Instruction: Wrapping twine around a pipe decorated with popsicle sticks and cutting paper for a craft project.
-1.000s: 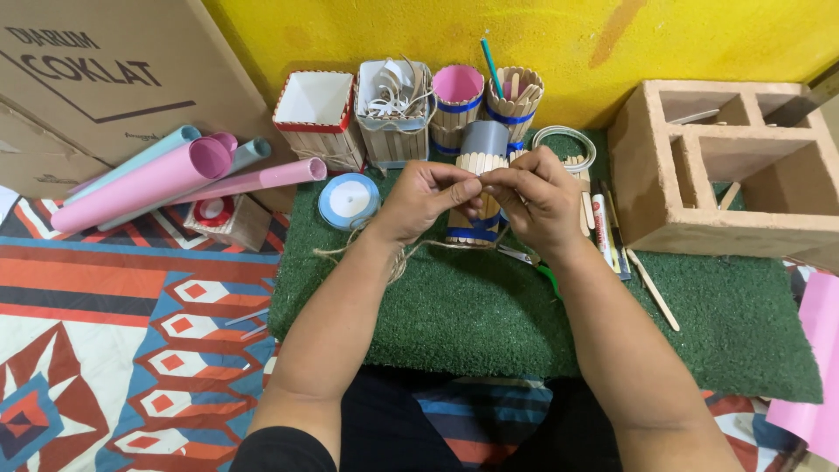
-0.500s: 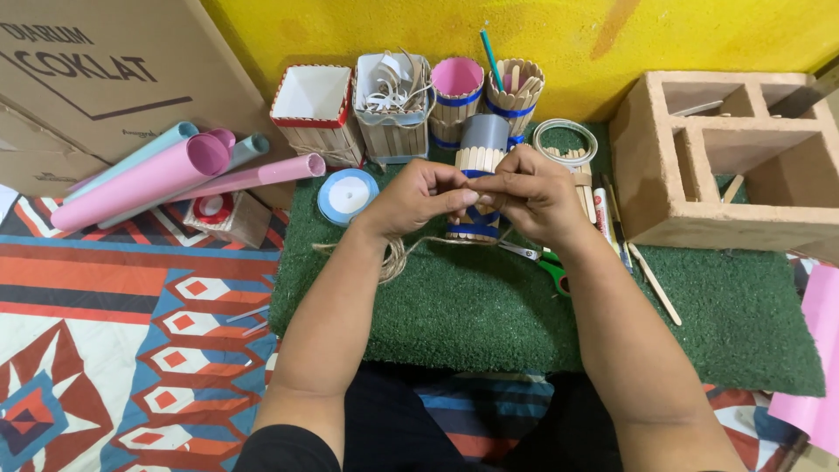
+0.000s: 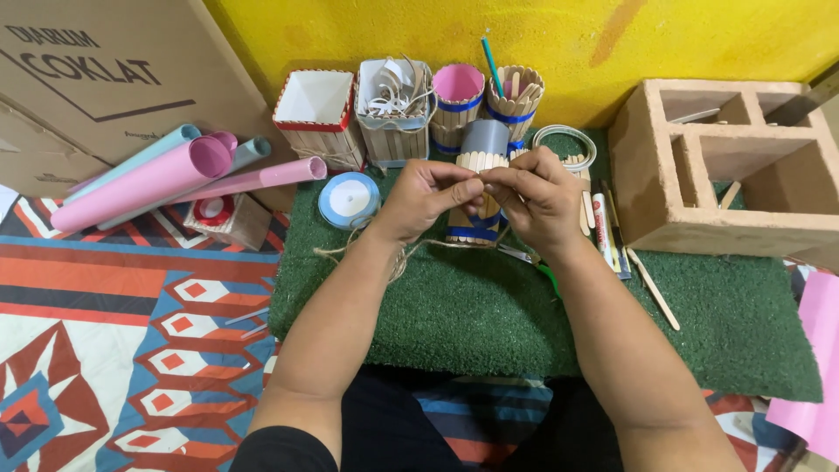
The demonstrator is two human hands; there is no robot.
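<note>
A round holder made of wooden craft sticks (image 3: 479,163), with a grey tube inside and a blue band near its base, stands on the green turf mat (image 3: 489,315). My left hand (image 3: 426,198) and my right hand (image 3: 533,197) meet in front of it, fingertips pinched together on a thin strand of jute twine (image 3: 395,255). The twine trails loosely from my left wrist down onto the mat. My hands hide most of the holder's front.
Behind stand several craft-stick containers (image 3: 393,109), a blue ribbon spool (image 3: 349,198) and a tape ring (image 3: 566,140). Rolled pink and blue paper tubes (image 3: 166,179) lie left by a cardboard box (image 3: 96,79). A hollow brick block (image 3: 743,166) sits right, loose sticks (image 3: 651,284) beside it.
Both hands stay at the stick holder; the fingertips have drawn closer together, pinching the twine in front of it. Nothing else has moved.
</note>
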